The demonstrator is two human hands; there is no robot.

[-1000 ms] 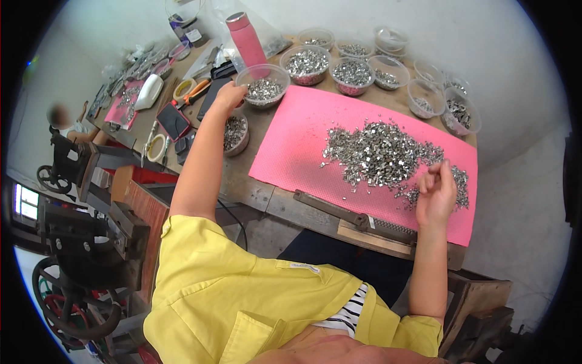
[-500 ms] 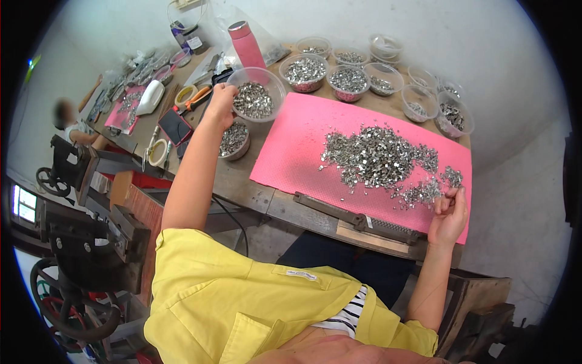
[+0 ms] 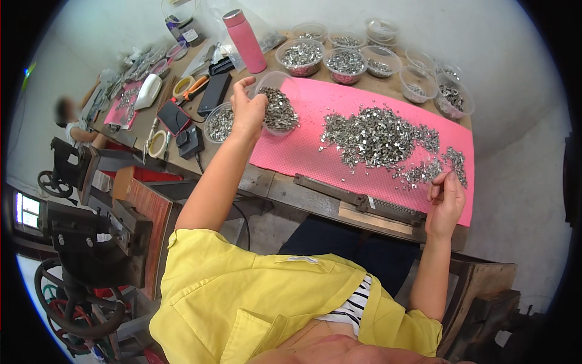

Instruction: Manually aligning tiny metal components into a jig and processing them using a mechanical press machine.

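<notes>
My left hand (image 3: 248,112) grips the rim of a clear plastic bowl (image 3: 285,85) and tilts it over the left edge of a pink mat (image 3: 285,155). Small silvery metal pieces (image 3: 280,114) have gathered at the bowl's lower side. On the mat lies a broad heap of similar metal pieces (image 3: 379,139), with smaller clusters to its right. Beside the rightmost cluster (image 3: 454,162), my right hand (image 3: 445,203) has its fingers curled together, and whatever lies between them is too small to make out.
Several clear bowls of metal pieces (image 3: 345,62) line the back, near a pink bottle (image 3: 244,42). Another filled bowl (image 3: 219,124), a black box (image 3: 214,95), pliers (image 3: 197,88) and a phone (image 3: 174,116) lie left. A person (image 3: 76,127) sits far left.
My left hand has carried the bowl right and toward the mat, tipping it so the pieces slide to one side. My right hand has risen slightly beside the small cluster, which looks more spread.
</notes>
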